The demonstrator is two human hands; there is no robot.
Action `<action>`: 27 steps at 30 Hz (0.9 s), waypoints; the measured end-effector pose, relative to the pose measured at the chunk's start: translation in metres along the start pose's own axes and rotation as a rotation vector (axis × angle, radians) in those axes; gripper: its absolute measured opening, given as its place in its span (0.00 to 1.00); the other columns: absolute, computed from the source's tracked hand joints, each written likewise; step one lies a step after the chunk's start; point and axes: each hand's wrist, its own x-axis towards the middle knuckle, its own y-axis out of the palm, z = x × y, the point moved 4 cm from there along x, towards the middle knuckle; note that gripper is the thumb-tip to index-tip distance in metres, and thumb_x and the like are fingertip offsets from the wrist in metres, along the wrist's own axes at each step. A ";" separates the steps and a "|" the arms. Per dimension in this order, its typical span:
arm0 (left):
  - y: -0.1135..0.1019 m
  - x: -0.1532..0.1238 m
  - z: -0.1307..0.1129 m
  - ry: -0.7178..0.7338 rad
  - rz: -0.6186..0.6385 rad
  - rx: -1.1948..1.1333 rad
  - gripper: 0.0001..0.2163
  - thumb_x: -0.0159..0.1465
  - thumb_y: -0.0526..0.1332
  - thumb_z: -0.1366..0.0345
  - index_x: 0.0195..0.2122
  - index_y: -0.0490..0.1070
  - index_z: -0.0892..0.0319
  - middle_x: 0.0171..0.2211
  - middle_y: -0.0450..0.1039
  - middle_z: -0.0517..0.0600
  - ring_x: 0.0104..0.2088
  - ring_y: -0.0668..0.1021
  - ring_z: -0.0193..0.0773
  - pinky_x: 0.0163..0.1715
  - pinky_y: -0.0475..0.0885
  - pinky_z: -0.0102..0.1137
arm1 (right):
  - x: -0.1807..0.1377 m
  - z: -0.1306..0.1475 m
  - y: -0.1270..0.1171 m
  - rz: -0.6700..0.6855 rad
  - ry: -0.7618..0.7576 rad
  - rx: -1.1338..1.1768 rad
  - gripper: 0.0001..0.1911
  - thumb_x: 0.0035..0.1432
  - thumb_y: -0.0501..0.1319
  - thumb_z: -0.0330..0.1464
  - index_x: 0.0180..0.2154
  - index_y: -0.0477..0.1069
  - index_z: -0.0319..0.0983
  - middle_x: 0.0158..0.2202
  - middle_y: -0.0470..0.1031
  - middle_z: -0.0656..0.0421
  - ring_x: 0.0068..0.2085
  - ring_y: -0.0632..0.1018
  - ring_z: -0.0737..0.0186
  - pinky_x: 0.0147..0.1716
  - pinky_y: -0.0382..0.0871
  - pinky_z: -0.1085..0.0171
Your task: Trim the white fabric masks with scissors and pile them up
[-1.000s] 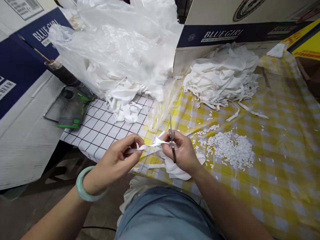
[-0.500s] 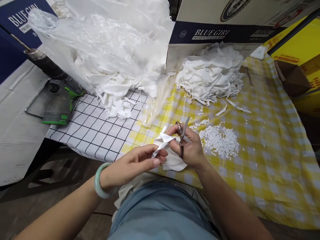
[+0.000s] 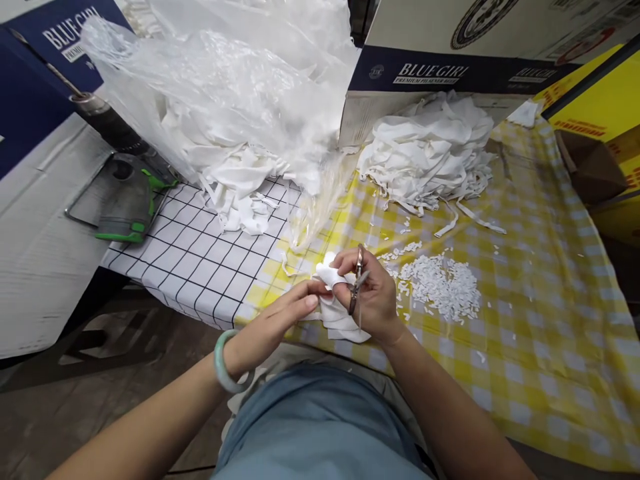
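My right hand (image 3: 377, 297) is closed around a small pair of scissors (image 3: 357, 283), with finger loops at the palm and blades turned down toward me. Its thumb and forefinger also pinch a piece of white cloth (image 3: 330, 273). My left hand (image 3: 287, 310), a pale green bangle at its wrist, grips the lower left edge of that cloth, its fingertips partly hidden by it. More folded white cloth (image 3: 345, 330) lies under the hands at the table's front edge. To the right is a heap of tiny white snippets (image 3: 443, 287).
White strapped fabric pieces (image 3: 427, 153) are piled before a beer carton (image 3: 425, 73). A clear plastic bag (image 3: 240, 80) covers more white fabric at back left. A drill with a long bit (image 3: 125, 193) lies at the left. Yellow checked cloth (image 3: 540, 320) covers the right side.
My right hand has turned, swinging the scissors' blades from pointing away to pointing down toward me. The cloth is now bunched at its fingertips. The left hand has shifted slightly up and right.
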 end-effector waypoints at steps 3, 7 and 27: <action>-0.001 0.014 -0.005 0.063 -0.094 0.180 0.10 0.67 0.58 0.59 0.46 0.72 0.56 0.46 0.70 0.53 0.52 0.70 0.45 0.57 0.64 0.42 | 0.001 0.005 -0.002 0.008 -0.012 0.054 0.08 0.52 0.62 0.28 0.34 0.63 0.42 0.35 0.72 0.59 0.39 0.75 0.61 0.43 0.70 0.60; 0.001 0.022 -0.020 0.130 -0.051 0.027 0.06 0.64 0.62 0.62 0.38 0.73 0.58 0.40 0.68 0.51 0.44 0.71 0.40 0.49 0.66 0.37 | 0.003 0.007 -0.008 -0.031 0.046 0.083 0.09 0.52 0.62 0.29 0.33 0.62 0.43 0.35 0.72 0.59 0.39 0.75 0.61 0.41 0.71 0.60; -0.013 0.003 -0.022 -0.186 0.121 -0.387 0.11 0.64 0.63 0.58 0.34 0.80 0.60 0.27 0.68 0.49 0.30 0.68 0.33 0.33 0.64 0.28 | 0.001 0.006 0.001 -0.039 0.156 0.212 0.08 0.50 0.64 0.25 0.32 0.68 0.41 0.31 0.72 0.62 0.34 0.74 0.65 0.35 0.68 0.65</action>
